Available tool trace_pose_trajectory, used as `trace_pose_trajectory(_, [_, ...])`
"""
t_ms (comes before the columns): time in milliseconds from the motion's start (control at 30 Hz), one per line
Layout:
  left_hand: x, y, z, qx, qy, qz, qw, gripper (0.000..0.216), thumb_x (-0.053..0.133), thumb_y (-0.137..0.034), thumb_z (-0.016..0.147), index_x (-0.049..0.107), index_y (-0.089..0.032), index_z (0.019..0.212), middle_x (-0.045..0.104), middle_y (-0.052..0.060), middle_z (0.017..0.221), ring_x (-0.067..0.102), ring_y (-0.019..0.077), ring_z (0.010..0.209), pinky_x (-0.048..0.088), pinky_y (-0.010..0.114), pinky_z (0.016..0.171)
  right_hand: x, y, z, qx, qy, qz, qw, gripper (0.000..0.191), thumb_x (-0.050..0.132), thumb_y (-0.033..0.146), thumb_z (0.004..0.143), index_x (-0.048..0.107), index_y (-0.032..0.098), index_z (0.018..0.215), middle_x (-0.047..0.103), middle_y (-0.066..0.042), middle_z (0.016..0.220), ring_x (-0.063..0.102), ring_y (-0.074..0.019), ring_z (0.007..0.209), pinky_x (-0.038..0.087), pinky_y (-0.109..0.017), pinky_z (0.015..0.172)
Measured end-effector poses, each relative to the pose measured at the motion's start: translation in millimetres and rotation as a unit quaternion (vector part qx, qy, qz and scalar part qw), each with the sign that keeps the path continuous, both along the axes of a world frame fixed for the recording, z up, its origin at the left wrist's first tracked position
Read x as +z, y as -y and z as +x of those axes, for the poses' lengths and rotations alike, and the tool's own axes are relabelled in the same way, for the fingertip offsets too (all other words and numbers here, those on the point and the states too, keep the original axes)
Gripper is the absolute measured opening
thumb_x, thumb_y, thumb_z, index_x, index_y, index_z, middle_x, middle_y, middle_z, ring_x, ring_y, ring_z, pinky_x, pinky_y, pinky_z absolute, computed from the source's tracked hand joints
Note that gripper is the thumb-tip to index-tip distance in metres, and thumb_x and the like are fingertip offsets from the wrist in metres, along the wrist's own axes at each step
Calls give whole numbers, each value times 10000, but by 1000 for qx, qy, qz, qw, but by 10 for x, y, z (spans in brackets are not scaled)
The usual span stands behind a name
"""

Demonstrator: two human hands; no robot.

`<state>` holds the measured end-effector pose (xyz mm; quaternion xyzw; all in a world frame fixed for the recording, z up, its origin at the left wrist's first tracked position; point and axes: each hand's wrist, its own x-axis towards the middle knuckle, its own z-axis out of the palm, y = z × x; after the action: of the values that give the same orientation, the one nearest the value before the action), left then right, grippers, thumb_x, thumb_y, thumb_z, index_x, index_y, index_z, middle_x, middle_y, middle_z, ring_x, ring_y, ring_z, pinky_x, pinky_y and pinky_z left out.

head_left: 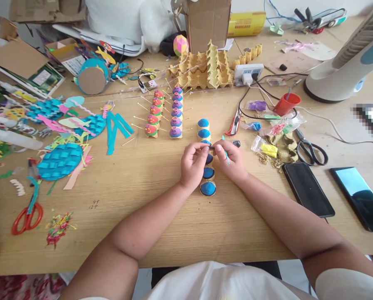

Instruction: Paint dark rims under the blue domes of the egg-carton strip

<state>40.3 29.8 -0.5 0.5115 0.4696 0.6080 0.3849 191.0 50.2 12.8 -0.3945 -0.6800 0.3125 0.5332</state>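
Observation:
A row of egg-carton cups topped with blue clay (pixel 208 188) runs away from me on the table; several nearer ones have a dark rim round the blue. Above the row's middle, my left hand (pixel 195 164) pinches one end of a thin black strip (pixel 212 147), perhaps clay. My right hand (pixel 231 160) is closed on its other end, and a slim light-blue stick tool (pixel 226 156) sits between its fingers. The hands hide some cups. Just beyond the right hand lies a small dark lump in clear wrap (pixel 236 143).
Red-and-green (pixel 153 119) and purple (pixel 175 122) decorated cup rows with pins stand left of centre. A red cutter (pixel 234 121), clay bags (pixel 269 149), black scissors (pixel 311 152) and a phone (pixel 308 188) lie right. Blue woven paper (pixel 60 161) and orange scissors (pixel 27 218) lie left.

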Motion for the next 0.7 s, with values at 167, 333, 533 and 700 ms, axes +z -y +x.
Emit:
trace_pose_trajectory(167, [9, -14, 10, 11, 25, 4, 1000, 469, 746, -698, 967, 760, -231, 1011, 778, 52, 1002, 708, 175, 931, 574, 316, 896, 5, -12, 10, 7, 1, 22, 1000, 418, 649, 642, 1044, 693, 249, 907, 729, -22, 847, 664, -188, 792, 574, -367, 778])
trace_pose_trajectory(333, [29, -20, -2, -1, 35, 7, 999, 507, 735, -726, 960, 751, -220, 946, 766, 42, 954, 713, 174, 941, 569, 309, 900, 11, 8, 7, -1, 12, 24, 1000, 438, 596, 598, 1084, 671, 238, 846, 709, -21, 800, 630, -171, 747, 532, -360, 770])
trace_pose_trajectory(533, [49, -7, 3, -28, 62, 5, 998, 490, 785, -699, 936, 773, -228, 1068, 797, 50, 1057, 729, 168, 966, 579, 309, 925, 42, 13, 0, -6, 19, 2, 1000, 575, 533, 704, 1074, 641, 235, 761, 672, -21, 723, 595, -166, 689, 487, -356, 708])
trace_pose_trajectory(700, [29, -20, 14, -25, 66, 13, 997, 432, 794, -651, 952, 776, -226, 1031, 799, 42, 1010, 735, 157, 920, 581, 296, 889, 84, 16, -9, 7, 26, -3, 1000, 654, 494, 755, 1067, 566, 233, 680, 583, -2, 650, 535, -151, 645, 438, -341, 659])
